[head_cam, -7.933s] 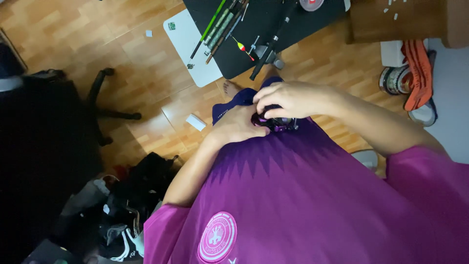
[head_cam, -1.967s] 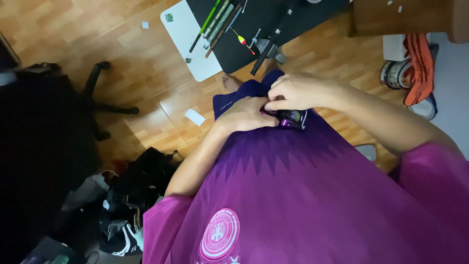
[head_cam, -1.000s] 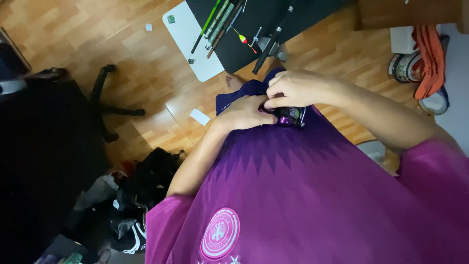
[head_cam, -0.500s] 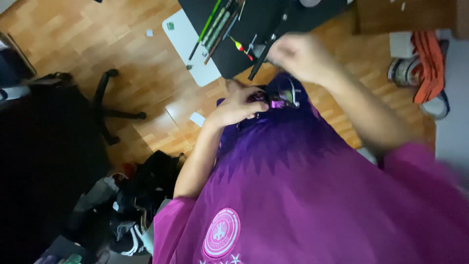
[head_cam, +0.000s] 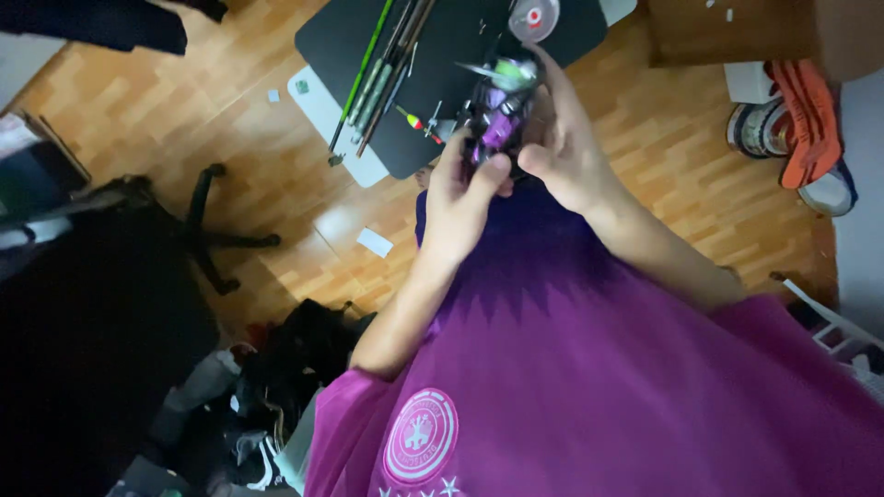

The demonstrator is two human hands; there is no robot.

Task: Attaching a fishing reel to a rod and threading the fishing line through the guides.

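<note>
**A:** What is in the person's hands, and how many things can be counted?

**B:** 2 bare hands meet in front of the chest, seen from above. Between them is 1 small fishing reel [head_cam: 497, 115], dark with purple and pale green parts. The left hand [head_cam: 460, 198] comes up from below, its thumb pressed against the reel's lower edge. The right hand [head_cam: 566, 152] wraps the reel from the right side, fingers curled over its top.

**A:** So both hands are closed on it?

**B:** Yes, both are pinching the same reel; neither is spread. The reel sits at the fingertips, not deep in either palm, raised above the purple shirt [head_cam: 599, 387].

**A:** What lies around it?

**B:** Beyond the hands, 1 black mat [head_cam: 442, 55] lies on the wooden floor [head_cam: 230, 138], with 1 white board [head_cam: 336, 124] partly under it. On the mat is a bundle of thin rods [head_cam: 382, 69], at least 1 of them green; the exact count is too blurred to tell. Also there: 1 small red-and-yellow float [head_cam: 412, 118] and 1 round spool [head_cam: 532, 18] at the mat's far edge. 1 black office chair [head_cam: 120, 276] stands to the left, 1 scrap of white paper [head_cam: 375, 242] lies on the floor near the left forearm, and 1 orange cloth [head_cam: 810, 120] lies far right.
</note>
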